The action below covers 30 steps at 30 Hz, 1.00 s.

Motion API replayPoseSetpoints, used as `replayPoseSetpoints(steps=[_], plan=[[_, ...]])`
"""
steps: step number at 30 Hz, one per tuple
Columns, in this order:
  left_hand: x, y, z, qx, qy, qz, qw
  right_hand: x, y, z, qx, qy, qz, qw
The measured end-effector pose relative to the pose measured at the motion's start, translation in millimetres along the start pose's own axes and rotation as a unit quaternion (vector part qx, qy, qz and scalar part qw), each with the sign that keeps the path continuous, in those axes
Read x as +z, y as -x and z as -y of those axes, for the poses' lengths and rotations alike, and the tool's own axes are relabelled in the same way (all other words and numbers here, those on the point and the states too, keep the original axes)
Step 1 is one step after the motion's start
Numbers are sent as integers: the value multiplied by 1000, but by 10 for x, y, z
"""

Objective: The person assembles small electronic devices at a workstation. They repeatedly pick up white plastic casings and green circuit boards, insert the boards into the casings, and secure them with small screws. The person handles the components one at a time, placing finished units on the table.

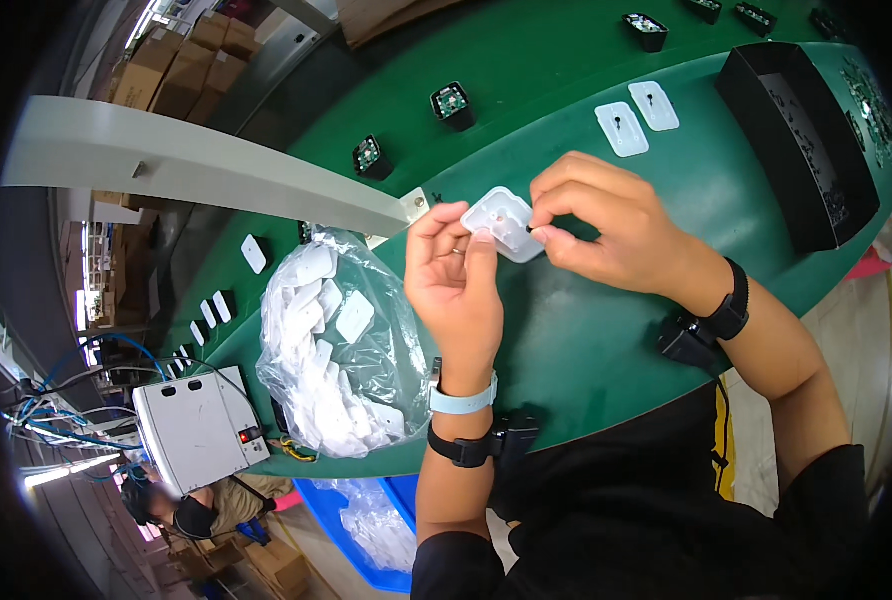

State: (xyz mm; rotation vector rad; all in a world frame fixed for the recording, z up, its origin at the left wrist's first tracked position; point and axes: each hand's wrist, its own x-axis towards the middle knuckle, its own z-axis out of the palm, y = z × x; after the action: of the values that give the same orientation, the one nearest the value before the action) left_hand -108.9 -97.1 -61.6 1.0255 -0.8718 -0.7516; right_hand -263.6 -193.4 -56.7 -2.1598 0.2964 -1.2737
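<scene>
My left hand grips a white plastic cover by its left edge, thumb on the inner face and fingers behind. At the cover's right edge, my right hand is pinched around a small black part, mostly hidden by the fingertips. Farther right on the green table lie two more white covers, each with a small black piece on it. Left of my left hand sits a clear plastic bag full of white covers.
An open black box of small dark parts stands at the right. Black housings with circuit boards line a green strip behind the table. A grey metal beam crosses the upper left; a white machine stands lower left, a person beyond.
</scene>
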Motion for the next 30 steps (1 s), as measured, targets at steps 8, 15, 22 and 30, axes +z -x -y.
replayPoseSetpoints(steps=[8, 15, 22, 30], plan=[[128, 54, -20, 48, -139, -42, 988, -2, -17, 13, -22, 50, -37, 998], [153, 110, 37, 124, -204, 8, 971, 44, -3, -6, -5, 70, -52, 996], [134, 100, 91, 136, -207, 21, 969, 47, 24, 22, 58, 30, -50, 997], [178, 92, 59, 58, -166, -10, 984, 94, 31, -23, 234, -186, -59, 952]])
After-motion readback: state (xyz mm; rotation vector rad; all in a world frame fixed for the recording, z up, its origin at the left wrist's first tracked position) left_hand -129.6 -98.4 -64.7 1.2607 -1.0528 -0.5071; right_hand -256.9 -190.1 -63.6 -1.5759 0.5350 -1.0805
